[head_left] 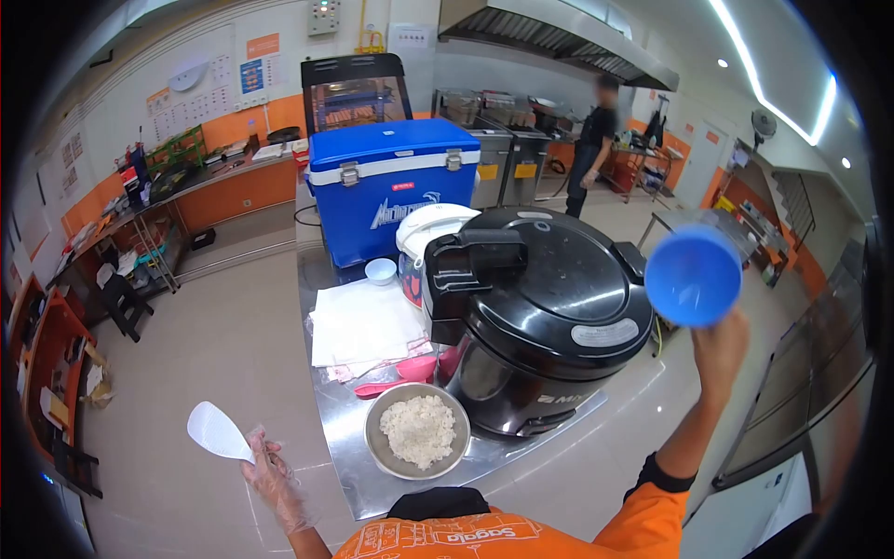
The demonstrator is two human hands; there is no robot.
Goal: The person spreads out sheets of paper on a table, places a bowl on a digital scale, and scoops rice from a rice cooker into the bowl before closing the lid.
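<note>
My left hand (272,477), in a clear plastic glove, is closed around the handle of a white rice paddle (218,430), out to the left of the table. Raised on the right, my right hand (721,349) grips a blue plastic bowl (694,276), whose inside faces me. A metal bowl (373,445) with cooked white rice (418,430) in it sits at the near end of the steel table. Just beyond it stands a large black rice cooker (549,289) with its lid down. Pink scoops (415,369) lie beside the bowl.
White paper sheets (358,321) and a small light-blue bowl (381,271) lie left of the cooker. A white-lidded container (433,224) and a blue cooler box (396,182) stand behind. Another person (592,140) is near the far counter.
</note>
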